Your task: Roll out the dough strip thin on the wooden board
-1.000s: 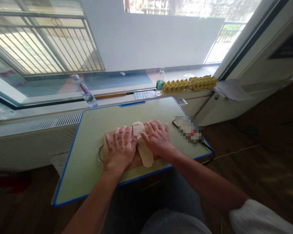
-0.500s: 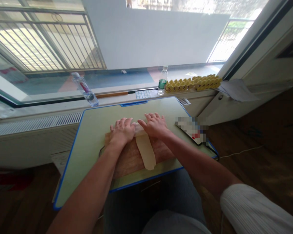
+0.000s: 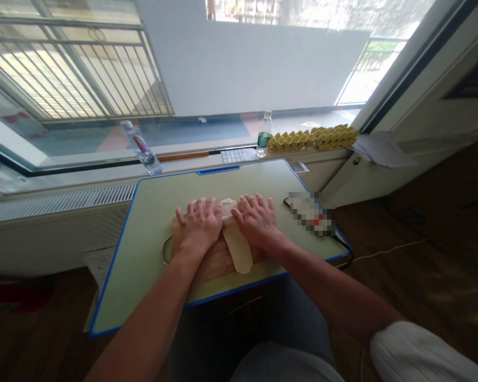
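Cream dough strip (image 3: 239,253), one board (image 3: 215,262), two hands (image 3: 202,225) (image 3: 259,220)

A pale green table (image 3: 143,228) with a blue edge filled the centre of the frame, and directly on it lay a wooden board (image 3: 215,260) in the middle and a pixelated flat object (image 3: 310,212) towards the right. Above it in the frame, a white windowsill (image 3: 183,165) carried a clear bottle (image 3: 141,148) left of centre, a brown stick (image 3: 185,156), a gridded sheet (image 3: 233,155), a green-labelled bottle (image 3: 264,137) and yellow egg trays (image 3: 313,139) right of centre.

Dough strip (image 3: 239,250) partly hidden, device (image 3: 310,213) pixelated
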Available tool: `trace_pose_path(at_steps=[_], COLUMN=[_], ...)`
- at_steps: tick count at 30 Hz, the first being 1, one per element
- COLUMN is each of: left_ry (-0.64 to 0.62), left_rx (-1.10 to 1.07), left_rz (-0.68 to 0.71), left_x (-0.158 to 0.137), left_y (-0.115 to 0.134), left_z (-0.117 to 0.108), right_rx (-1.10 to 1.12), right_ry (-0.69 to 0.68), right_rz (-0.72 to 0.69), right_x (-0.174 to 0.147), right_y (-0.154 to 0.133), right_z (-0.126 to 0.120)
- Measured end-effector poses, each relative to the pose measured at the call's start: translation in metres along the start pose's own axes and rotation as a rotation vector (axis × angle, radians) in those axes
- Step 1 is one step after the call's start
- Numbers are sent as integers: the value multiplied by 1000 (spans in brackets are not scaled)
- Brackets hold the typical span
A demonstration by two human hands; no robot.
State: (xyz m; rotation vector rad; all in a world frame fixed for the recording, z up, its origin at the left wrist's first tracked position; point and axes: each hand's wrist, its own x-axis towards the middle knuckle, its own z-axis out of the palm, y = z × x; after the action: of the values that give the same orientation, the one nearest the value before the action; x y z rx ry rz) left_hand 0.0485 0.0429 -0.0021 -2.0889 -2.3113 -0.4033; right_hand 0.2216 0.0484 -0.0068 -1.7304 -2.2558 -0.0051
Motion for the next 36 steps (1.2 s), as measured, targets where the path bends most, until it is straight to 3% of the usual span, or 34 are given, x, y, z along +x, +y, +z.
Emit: trace_pose_path(at_steps=[4,8,13,19,27,31,36], left_ry=[75,68,29,-118,-195,-180,-97], left_rx=[26,27,6,-55,-70,-38,18], left_rz=[89,114,44,-24,-47,-31,23], left_x=[-29,-33,0,41,68,60,23], left_y=[-3,-3,2,3,0,0,1], left_z=[2,-1,-1,-3,-4,-3,-2], right_rx=[33,39,2,26,77,61,16], right_ry=[53,47,-11,-113,-233,-204,-106], right_rz=[-37,-59,-24,10,48,30,0], right_x=[-14,-13,16,55,81,72,33], right_y=[2,4,2,5,7,6,1], right_z=[0,-2,1,8,4,2,-2])
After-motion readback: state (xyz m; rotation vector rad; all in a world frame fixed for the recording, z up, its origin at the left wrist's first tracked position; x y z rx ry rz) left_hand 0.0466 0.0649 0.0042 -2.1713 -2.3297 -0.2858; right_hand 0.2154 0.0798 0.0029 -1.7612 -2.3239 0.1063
